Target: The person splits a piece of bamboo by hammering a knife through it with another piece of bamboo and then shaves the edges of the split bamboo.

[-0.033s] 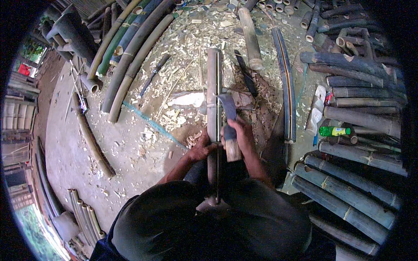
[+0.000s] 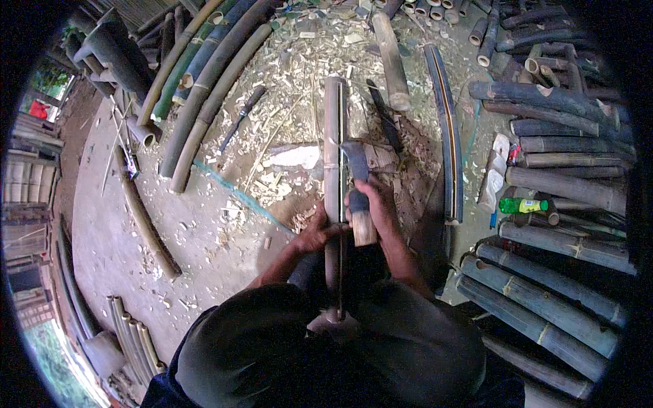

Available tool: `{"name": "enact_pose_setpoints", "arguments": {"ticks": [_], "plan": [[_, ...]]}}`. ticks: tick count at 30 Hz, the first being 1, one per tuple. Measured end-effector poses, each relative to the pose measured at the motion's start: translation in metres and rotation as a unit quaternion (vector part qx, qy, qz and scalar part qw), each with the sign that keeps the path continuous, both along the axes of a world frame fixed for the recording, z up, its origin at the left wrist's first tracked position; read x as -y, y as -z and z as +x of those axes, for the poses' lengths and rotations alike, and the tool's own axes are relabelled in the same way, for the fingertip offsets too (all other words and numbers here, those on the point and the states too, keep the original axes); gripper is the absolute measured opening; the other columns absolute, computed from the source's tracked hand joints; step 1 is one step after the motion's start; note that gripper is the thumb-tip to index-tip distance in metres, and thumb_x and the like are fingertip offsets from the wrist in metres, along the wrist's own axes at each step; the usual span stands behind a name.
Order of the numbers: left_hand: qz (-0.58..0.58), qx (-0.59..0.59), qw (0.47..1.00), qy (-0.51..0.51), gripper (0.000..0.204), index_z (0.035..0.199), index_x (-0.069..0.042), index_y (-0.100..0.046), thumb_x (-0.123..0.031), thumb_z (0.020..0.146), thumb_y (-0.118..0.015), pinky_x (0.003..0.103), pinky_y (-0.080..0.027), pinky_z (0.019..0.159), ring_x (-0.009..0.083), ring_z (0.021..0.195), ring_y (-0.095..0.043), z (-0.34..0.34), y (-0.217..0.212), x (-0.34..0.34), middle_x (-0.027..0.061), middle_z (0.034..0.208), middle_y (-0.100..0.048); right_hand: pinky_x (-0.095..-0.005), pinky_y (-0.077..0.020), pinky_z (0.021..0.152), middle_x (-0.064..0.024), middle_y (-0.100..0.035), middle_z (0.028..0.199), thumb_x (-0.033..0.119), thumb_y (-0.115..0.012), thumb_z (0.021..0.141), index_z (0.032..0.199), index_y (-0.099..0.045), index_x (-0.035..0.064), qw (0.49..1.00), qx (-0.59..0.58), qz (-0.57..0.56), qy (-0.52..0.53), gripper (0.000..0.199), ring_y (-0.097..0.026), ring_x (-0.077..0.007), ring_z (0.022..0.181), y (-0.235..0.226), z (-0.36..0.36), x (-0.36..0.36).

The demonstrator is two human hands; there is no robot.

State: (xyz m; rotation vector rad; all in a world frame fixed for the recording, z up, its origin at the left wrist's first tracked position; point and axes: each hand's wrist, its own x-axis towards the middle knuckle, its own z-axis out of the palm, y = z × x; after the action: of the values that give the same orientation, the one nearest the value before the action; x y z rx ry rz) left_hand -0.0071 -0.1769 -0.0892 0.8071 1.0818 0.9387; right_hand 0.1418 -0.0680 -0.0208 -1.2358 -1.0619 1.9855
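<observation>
Between my knees, a grey-brown bamboo pole [image 2: 332, 146] runs away from me, with a long narrow slot along its right side. My left hand [image 2: 317, 230] is wrapped round the pole near my lap. In my right hand [image 2: 375, 204] is a hook-tipped knife [image 2: 356, 162], its fingers closed round the grip. The dark blade points away from me, and its tip lies at the slot's edge. The pale butt of its wooden handle sticks out toward me below the hand. The edge's exact contact with the bamboo cannot be made out.
Pale wood chips [image 2: 272, 183] litter the floor. A long-handled chisel-like tool [image 2: 243, 117] lies left of the pole. A slotted dark bamboo piece [image 2: 446, 136] lies to the right. Bamboo poles [image 2: 544, 285] are stacked at far right, near a green bottle [image 2: 522, 205]. More poles [image 2: 211, 88] lie far left.
My right hand and the knife have shifted slightly away from me along the slot, the handle's butt a little higher in view. My left hand and the pole stay put.
</observation>
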Motion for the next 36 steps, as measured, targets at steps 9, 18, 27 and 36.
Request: {"name": "enact_pose_setpoints", "arguments": {"ticks": [9,18,27,36], "plan": [[0.013,-0.05,0.999,0.006,0.09,0.15,0.0,-0.013,-0.019,0.087,-0.074,0.037,-0.036,0.109,0.0233,0.128,-0.043,-0.005,0.005,0.005,0.0145,0.138,-0.047,-0.0342,-0.0529,0.046,-0.0095,-0.065,0.071,0.033,-0.059,0.09,0.099,-0.059,0.0062,0.999,0.02,0.024,-0.034,0.028,-0.061,-0.0196,0.049,-0.024,-0.049,-0.137],[-0.003,-0.023,0.999,0.023,0.072,0.14,0.003,-0.044,-0.026,0.083,-0.076,0.038,-0.037,0.109,0.025,0.122,-0.051,-0.021,-0.015,0.003,0.0146,0.131,-0.058,-0.0322,-0.0511,0.047,-0.005,-0.064,0.077,0.029,-0.063,0.091,0.113,-0.063,0.0038,0.979,0.08,0.178,-0.059,0.034,-0.06,-0.0144,0.057,-0.032,0.001,-0.051],[0.002,0.018,0.998,-0.06,0.079,0.144,0.001,-0.037,-0.021,0.081,-0.08,0.038,-0.041,0.105,0.0257,0.122,-0.052,-0.005,-0.004,0.009,0.0153,0.127,-0.059,-0.0474,-0.0521,0.083,-0.0284,-0.065,0.101,0.023,-0.061,0.091,0.124,-0.057,-0.003,0.875,0.322,0.328,-0.153,0.043,-0.065,-0.0449,0.092,-0.043,0.011,0.043],[0.145,-0.241,0.95,-0.135,0.082,0.131,0.003,-0.033,-0.018,0.071,-0.084,0.043,-0.05,0.094,0.0354,0.111,-0.06,0.014,-0.008,-0.047,0.0253,0.122,-0.056,-0.0322,-0.0491,0.053,-0.0061,-0.061,0.077,0.023,-0.062,0.094,0.105,-0.058,0.0019,0.955,0.216,0.184,0.08,0.024,-0.059,-0.0157,0.058,-0.056,0.022,0.027]]}}
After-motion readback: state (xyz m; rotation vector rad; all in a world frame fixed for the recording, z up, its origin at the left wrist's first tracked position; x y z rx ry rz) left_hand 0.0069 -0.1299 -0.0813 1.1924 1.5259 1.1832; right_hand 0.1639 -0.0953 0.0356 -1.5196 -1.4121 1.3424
